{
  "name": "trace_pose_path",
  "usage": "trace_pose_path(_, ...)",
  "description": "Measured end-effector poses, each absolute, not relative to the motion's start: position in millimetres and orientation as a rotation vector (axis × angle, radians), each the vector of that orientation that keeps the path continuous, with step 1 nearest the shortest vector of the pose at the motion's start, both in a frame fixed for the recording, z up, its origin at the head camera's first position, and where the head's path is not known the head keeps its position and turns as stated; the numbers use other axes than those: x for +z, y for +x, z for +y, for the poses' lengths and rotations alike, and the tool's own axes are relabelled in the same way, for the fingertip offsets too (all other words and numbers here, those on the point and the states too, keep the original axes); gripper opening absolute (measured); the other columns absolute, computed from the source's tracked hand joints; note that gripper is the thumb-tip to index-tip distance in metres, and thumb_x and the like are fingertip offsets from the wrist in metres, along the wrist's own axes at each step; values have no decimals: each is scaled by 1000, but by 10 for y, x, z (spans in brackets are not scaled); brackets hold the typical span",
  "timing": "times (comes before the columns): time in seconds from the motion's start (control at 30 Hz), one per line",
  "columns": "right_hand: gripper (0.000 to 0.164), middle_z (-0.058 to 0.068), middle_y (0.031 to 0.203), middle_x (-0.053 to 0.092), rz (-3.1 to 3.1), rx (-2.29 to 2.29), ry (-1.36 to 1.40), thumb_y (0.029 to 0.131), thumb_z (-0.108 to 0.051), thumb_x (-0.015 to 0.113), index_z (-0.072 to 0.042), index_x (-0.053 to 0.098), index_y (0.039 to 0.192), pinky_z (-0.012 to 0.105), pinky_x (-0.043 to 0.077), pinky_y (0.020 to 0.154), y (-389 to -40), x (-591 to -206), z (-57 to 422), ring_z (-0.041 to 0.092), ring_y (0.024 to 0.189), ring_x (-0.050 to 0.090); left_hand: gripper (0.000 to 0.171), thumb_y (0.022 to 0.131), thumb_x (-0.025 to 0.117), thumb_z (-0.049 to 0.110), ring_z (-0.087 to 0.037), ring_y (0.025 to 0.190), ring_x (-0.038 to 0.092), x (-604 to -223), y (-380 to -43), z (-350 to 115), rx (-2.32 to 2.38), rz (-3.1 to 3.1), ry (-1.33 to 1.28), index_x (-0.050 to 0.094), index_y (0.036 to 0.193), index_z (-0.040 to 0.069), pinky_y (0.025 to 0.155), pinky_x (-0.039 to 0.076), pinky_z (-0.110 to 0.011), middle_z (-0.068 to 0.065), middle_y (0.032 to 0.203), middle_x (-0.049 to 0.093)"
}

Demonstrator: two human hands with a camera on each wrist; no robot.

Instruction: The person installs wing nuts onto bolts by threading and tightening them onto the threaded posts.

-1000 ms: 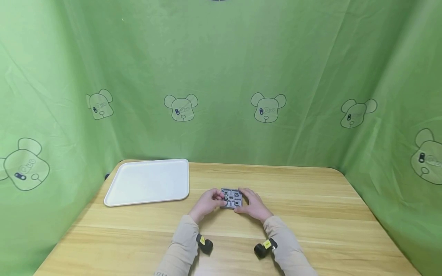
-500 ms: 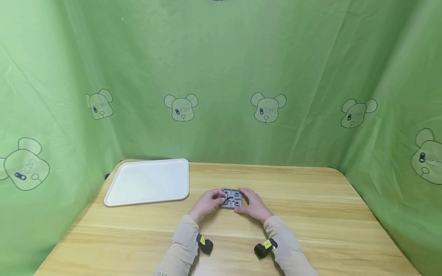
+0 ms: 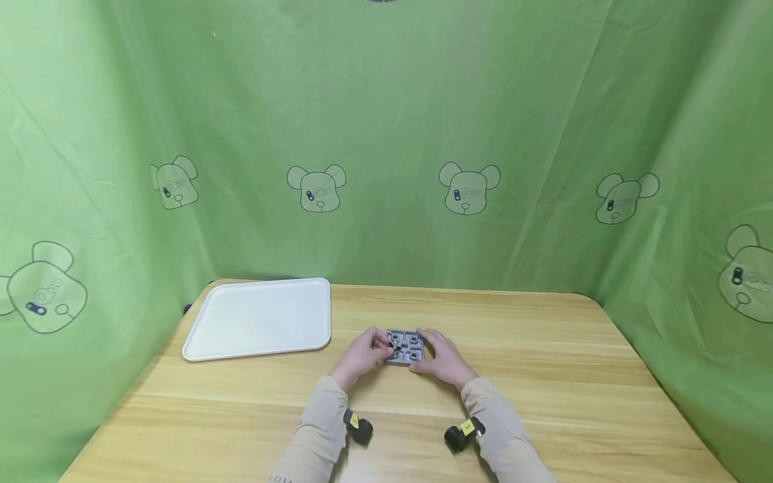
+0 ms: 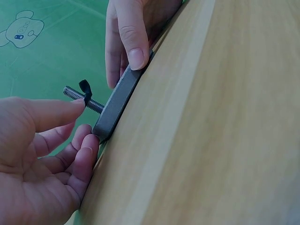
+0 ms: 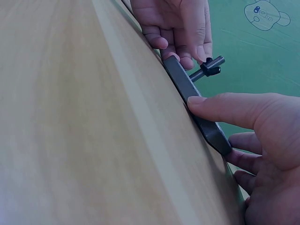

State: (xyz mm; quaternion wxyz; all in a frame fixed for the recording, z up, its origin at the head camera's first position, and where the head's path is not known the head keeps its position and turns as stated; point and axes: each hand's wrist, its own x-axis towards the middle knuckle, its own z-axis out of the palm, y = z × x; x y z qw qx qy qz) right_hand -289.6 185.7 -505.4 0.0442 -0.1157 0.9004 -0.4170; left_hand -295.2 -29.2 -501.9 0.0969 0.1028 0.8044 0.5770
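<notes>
A square grey metal plate (image 3: 410, 349) with raised pockets lies flat on the table. From its left part a threaded bolt (image 4: 97, 107) sticks up, seen in both wrist views. A black wing nut (image 4: 86, 90) sits partway along the thread. My left hand (image 3: 360, 355) pinches the wing nut between thumb and index finger, while its other fingers touch the plate's near corner in the left wrist view. My right hand (image 3: 443, 359) grips the plate's right side, with the thumb (image 5: 206, 105) along the near edge and the fingers round the far side.
A white tray (image 3: 260, 318) rests at the back left of the wooden table (image 3: 543, 389). Green curtains (image 3: 386, 121) with bear-head drawings stand behind the table and on both sides.
My left thumb and fingers shift slightly about the wing nut, whose wings stand at a different angle. The right hand and the plate stay in place.
</notes>
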Motion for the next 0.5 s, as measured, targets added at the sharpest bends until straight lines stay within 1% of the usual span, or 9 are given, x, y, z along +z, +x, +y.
trace_pose_path(0.1,91,23,154,34,2752,-1272,-349,70,-25,83,-5,39,147,62,15,117,-2888,-5053,1857,45,142,28,16,88,67,8,-12,65,48,-5019,-2945,-293,1712,2384,290,54,97,3,55,41,-22,-2,83,53)
trace_pose_path(0.2,91,22,154,33,2749,-1268,-340,71,-26,83,-6,39,147,61,13,118,-2890,-5059,1857,44,143,27,15,88,67,8,-12,65,47,-5024,-2944,-293,1705,2388,289,54,95,3,54,41,-21,-2,82,52)
trace_pose_path(0.33,91,23,154,34,2764,-1251,-352,71,-26,83,-5,39,147,62,13,118,-2894,-5062,1856,45,143,27,15,87,68,8,-12,65,48,-5027,-2953,-292,1705,2385,298,57,95,3,55,41,-22,-2,83,56)
trace_pose_path(0.5,91,23,153,35,2763,-1260,-361,71,-26,83,-4,39,147,62,15,117,-2893,-5058,1856,45,142,28,19,84,70,6,-12,67,49,-5043,-2972,-290,1719,2368,312,59,98,1,56,42,-22,-5,86,59)
